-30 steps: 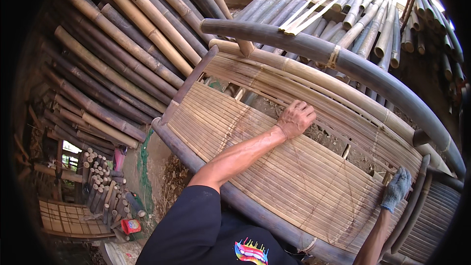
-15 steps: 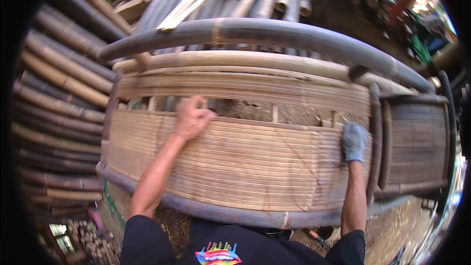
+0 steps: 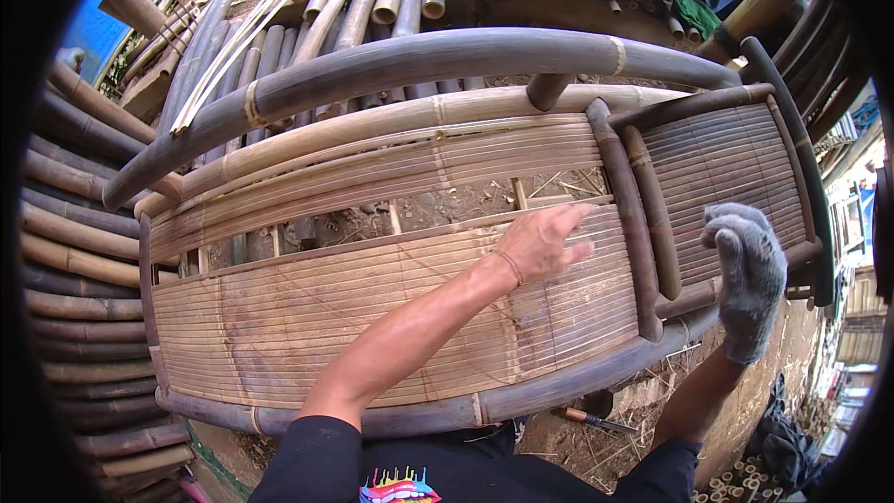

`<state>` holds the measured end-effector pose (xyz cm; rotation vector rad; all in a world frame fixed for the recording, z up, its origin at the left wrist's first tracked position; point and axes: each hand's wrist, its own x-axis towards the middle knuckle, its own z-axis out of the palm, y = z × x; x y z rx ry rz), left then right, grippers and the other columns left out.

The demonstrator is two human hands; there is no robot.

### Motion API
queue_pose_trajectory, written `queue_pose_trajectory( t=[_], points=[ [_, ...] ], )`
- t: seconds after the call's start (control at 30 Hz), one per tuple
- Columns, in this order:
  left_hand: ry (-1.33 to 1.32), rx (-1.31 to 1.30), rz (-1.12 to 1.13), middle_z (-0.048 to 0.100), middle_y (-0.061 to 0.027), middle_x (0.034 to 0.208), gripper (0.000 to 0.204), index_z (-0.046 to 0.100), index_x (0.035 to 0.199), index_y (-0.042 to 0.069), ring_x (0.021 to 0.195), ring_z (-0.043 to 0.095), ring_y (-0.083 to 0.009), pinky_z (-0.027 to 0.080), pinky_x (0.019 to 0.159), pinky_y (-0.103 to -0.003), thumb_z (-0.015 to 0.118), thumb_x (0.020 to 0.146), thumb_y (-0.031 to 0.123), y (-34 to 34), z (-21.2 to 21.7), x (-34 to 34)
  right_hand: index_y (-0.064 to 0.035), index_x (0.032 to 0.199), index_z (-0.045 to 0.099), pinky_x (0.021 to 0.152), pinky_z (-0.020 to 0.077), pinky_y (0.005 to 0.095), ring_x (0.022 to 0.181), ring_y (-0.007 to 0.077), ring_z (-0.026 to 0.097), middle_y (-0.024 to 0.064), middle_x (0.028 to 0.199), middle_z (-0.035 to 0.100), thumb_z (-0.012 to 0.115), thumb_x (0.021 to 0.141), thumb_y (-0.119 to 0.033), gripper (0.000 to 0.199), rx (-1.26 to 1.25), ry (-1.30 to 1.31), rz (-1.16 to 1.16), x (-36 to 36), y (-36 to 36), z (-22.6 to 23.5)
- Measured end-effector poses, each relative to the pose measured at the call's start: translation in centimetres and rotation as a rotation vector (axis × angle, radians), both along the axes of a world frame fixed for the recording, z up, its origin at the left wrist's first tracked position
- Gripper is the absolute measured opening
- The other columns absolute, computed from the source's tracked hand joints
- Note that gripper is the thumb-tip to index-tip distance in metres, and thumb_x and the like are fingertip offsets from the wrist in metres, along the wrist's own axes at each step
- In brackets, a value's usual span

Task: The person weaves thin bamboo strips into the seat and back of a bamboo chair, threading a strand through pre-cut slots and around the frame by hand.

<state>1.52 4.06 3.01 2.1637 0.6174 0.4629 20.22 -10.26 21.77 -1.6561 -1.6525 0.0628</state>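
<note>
A bamboo bench frame spans the view, its seat made of split bamboo slats [image 3: 372, 317]. Over the right part of this slat panel is my bare left hand [image 3: 540, 242], its fingers stretched forward, thumb apart, with nothing seen in them. I cannot tell whether it touches the slats. Farther right, my right hand [image 3: 748, 270] in a grey knit glove is raised near a smaller dark slatted section [image 3: 731, 182]. Its fingers are bent together with the thumb close by; anything between them is hidden. Between the main panel and a back strip of slats [image 3: 326, 191] runs a long gap.
A thick dark bamboo rail [image 3: 400, 65] curves above the bench's far side. Stacked bamboo poles [image 3: 88, 303] fill the left, and cut poles [image 3: 345, 9] lie beyond. A tool with a wooden handle [image 3: 582, 417] lies on the ground by the near edge.
My view has turned to the right. My left hand has moved from the gap's left part to the panel's right part. My gloved right hand has left the panel's right end and risen.
</note>
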Motion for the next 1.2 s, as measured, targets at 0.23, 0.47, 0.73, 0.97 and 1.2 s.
queue_pose_trajectory(
  t=[0.23, 0.47, 0.73, 0.97, 1.2],
  points=[
    [0.286, 0.09, 0.372, 0.071, -0.0211, 0.098, 0.023, 0.072, 0.104, 0.004, 0.089, 0.069, -0.0336, 0.058, 0.081, -0.043, 0.055, 0.09, 0.01, 5.6, -3.2, -0.5, -0.0033, 0.089, 0.075, 0.077, 0.0553, 0.0376, 0.082, 0.0297, 0.071, 0.0173, 0.087, 0.071, 0.073, 0.089, -0.025, 0.021, -0.237, 0.0, -0.368, 5.8, 9.0, -13.2],
    [0.388, -0.36, 0.306, 0.066, -0.0323, 0.119, 0.037, 0.068, 0.116, -0.005, 0.114, 0.065, -0.0408, 0.052, 0.097, -0.044, 0.055, 0.082, 0.004, 7.8, -8.0, -0.3, -0.002, 0.095, 0.075, 0.078, 0.0553, 0.0487, 0.087, 0.0433, 0.07, 0.0266, 0.099, 0.071, 0.059, 0.083, -0.022, 0.028, -0.917, -0.301, 0.309, 0.4, 18.9, -27.7],
    [0.458, -0.5, 0.296, 0.071, -0.0091, 0.082, 0.027, 0.074, 0.1, 0.001, 0.077, 0.062, -0.018, 0.049, 0.075, -0.033, 0.071, 0.09, 0.026, 8.3, -8.8, -0.8, -0.0038, 0.107, 0.072, 0.086, 0.0513, 0.046, 0.097, 0.039, 0.066, 0.0226, 0.104, 0.07, 0.055, 0.088, -0.026, 0.034, -0.938, -0.081, 0.552, 0.8, 18.5, -24.2],
    [0.099, -0.639, 0.179, 0.064, -0.0054, 0.097, 0.033, 0.073, 0.094, 0.002, 0.089, 0.057, -0.0134, 0.045, 0.078, -0.03, 0.075, 0.092, 0.034, 7.0, -3.7, -2.4, -0.0062, 0.097, 0.074, 0.092, 0.0497, 0.0451, 0.103, 0.0341, 0.065, 0.0149, 0.103, 0.071, 0.068, 0.089, -0.023, 0.02, -0.306, 0.091, 0.24, -2.6, 11.6, -20.1],
    [0.071, -0.316, 0.362, 0.068, -0.0171, 0.101, 0.033, 0.075, 0.097, 0.001, 0.094, 0.066, -0.0308, 0.051, 0.083, -0.041, 0.069, 0.092, 0.034, 5.4, -5.6, -2.0, -0.0014, 0.09, 0.072, 0.093, 0.0521, 0.0346, 0.101, 0.0208, 0.066, 0.0119, 0.105, 0.071, 0.061, 0.094, -0.008, 0.013, -0.206, 0.764, -0.067, 0.3, 3.4, -16.0]
  ],
)
